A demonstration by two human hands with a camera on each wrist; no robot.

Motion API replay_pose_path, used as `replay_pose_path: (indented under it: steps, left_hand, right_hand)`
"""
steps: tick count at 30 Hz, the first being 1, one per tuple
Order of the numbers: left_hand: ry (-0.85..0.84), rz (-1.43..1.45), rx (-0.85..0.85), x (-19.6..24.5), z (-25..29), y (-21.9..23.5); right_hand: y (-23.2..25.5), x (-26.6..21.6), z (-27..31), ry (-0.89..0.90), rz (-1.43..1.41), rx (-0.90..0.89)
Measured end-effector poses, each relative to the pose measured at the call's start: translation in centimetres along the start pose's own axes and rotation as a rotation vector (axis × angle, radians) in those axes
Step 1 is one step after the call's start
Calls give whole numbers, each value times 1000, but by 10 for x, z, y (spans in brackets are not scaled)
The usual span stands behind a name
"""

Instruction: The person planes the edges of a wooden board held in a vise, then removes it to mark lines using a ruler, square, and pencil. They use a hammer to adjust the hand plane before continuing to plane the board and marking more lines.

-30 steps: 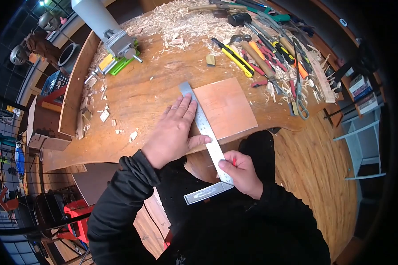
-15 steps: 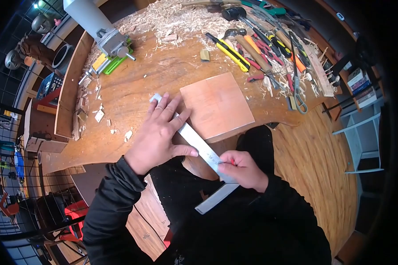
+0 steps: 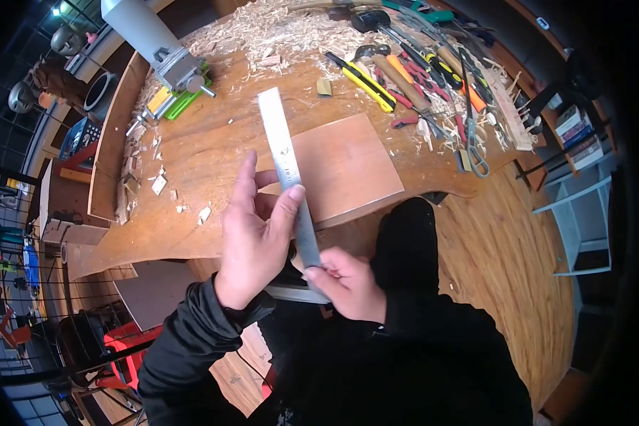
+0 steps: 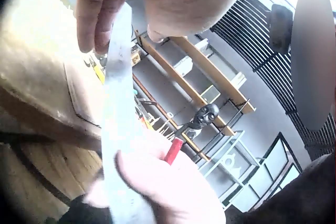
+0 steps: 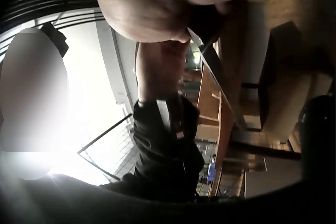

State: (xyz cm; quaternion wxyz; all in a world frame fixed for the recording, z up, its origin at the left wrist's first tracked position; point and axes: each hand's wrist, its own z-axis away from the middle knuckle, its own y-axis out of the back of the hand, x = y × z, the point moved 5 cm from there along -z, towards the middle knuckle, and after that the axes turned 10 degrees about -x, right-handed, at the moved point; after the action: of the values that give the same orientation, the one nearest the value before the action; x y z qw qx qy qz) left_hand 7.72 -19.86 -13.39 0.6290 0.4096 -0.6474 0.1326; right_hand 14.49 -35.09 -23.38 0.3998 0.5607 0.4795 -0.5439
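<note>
A steel try square (image 3: 285,160) is raised and tilted over the near edge of the workbench. My left hand (image 3: 254,231) pinches its blade, thumb on the face and other fingers behind. Low on the blade, beside the stock (image 3: 298,294), my right hand (image 3: 349,287) grips it. A slim red-ended stick (image 4: 173,151) pokes out of the right hand in the left wrist view; the rest of it is hidden. Flat on the bench, partly behind the blade, lies a square reddish-brown wooden board (image 3: 351,167).
Wood shavings (image 3: 263,32) cover the back of the workbench (image 3: 213,135). At the right lie a yellow utility knife (image 3: 362,82), a hammer (image 3: 397,78), scissors (image 3: 476,142) and other tools. A grey machine (image 3: 163,57) with a green base stands at the back left.
The try square has come up from beside the board, its blade swinging more upright. My left hand has gone from lying flat over the blade to pinching it; the right hand has shifted left.
</note>
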Motion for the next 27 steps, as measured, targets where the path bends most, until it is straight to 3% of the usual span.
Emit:
replay_pose_path:
  steps: [2,3,5,8,9,10,12,13,14,15,16,17,20,22,27]
  left_hand:
    - [51,64,-31,-5,-3,3]
    - [104,130,-61,-8,-4,3]
    - [141,187,-64,-7,1,-1]
    - [91,-25,-13,-19,8,0]
    - [-32,-131,-42,-13,10,0]
    - [-157,-237,-72,-8,12,0]
    - [-116,-362,-123,2,20,5]
    - [-73,-487,-180,4,24,7]
    - [-92,-595,-183,4,28,10]
    - [-87,-594,-183,0,29,13]
    - [-189,-713,-178,-1,31,14]
    - [-298,-831,-172,-1,33,13]
    - [-370,-854,-173,-14,27,12]
    - [-381,-854,-174,-21,22,13]
    - [-426,-834,-171,-31,13,14]
  right_hand:
    - [-10,-5,-7,131,224,-3]
    - [-16,-4,-11,207,201,10]
    - [-24,0,-15,219,268,-25]
    - [-31,-3,-17,291,333,-178]
    - [-27,-6,-16,289,332,-179]
    - [-17,-15,-11,319,368,-148]
    - [12,-35,-6,328,490,-83]
    - [33,-46,-8,469,584,-21]
    - [56,-49,-9,487,750,78]
    - [76,-60,-11,424,852,173]
    - [95,-61,-16,413,904,240]
    - [110,-67,-21,235,855,246]
    - [130,-68,-31,259,1057,175]
    - [131,-63,-36,156,1202,74]
    - [138,-54,-36,192,1187,48]
